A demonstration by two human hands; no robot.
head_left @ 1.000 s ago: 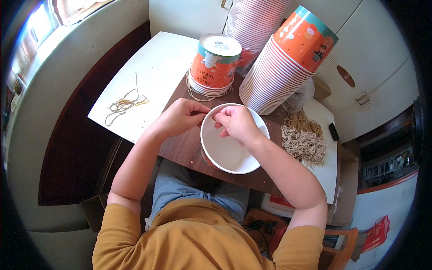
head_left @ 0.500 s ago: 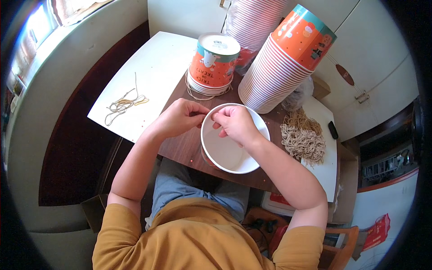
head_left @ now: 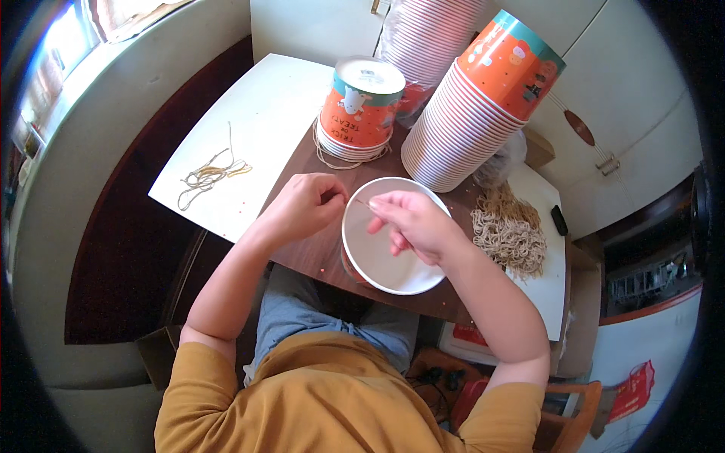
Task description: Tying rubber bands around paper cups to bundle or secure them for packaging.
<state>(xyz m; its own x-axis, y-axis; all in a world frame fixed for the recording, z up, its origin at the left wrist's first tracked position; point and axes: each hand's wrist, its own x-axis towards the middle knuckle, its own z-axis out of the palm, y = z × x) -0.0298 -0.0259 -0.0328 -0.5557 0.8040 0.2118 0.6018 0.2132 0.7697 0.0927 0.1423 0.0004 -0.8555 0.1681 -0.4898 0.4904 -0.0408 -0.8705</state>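
Observation:
A paper bucket, white inside and orange outside, stands mouth up and slightly tilted at the table's near edge. Over its opening, my right hand pinches the end of a thin cord that runs toward the left rim. Just outside that rim, my left hand is closed, thumb against bent fingers; what it grips is hidden. Beyond my hands, a short stack of upturned orange and teal buckets has loops of cord around its base.
A tall leaning stack of nested buckets stands at the back right, with a plastic-wrapped stack behind. At right lies a pile of beige cords beside a small black object. Several loose cords lie on the white left tabletop.
My right hand has drawn back to the right from the rim, exposing the cord end in its pinch. My left hand has shifted slightly down and away from the rim.

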